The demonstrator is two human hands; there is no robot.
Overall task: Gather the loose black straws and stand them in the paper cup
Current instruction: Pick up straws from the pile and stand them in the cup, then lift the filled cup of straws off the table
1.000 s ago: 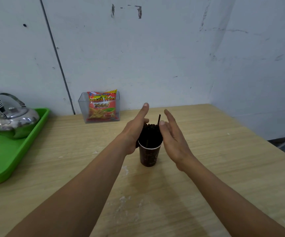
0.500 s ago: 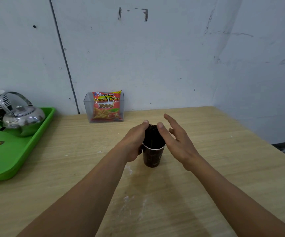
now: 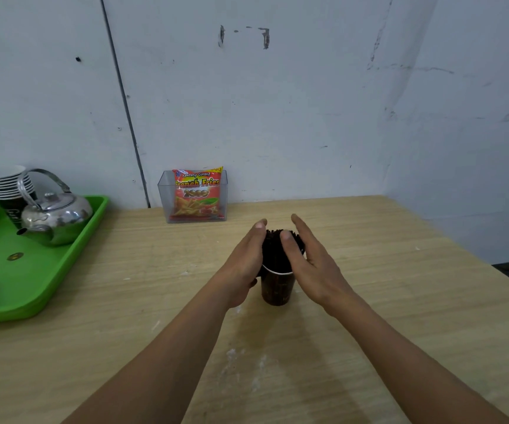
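Note:
A dark brown paper cup (image 3: 277,289) with a white rim stands on the wooden table (image 3: 400,301) at the centre. A thick bundle of black straws (image 3: 273,252) stands upright in it, tops roughly level. My left hand (image 3: 244,264) cups the bundle's left side, thumb pointing up, fingers curled round behind it near the cup rim. On the right side lies my right hand (image 3: 311,258), fingers stretched flat, thumb resting on the straw tops. No loose straws show on the table.
A clear plastic holder with a red French fries packet (image 3: 196,194) stands at the wall behind the cup. At the left a green tray (image 3: 33,270) carries a steel kettle (image 3: 56,217) and a stack of paper cups (image 3: 8,185). The table's right edge runs diagonally.
One straw that stuck up above the bundle a second ago is now level with the others. Both hands have closed in against the bundle's sides.

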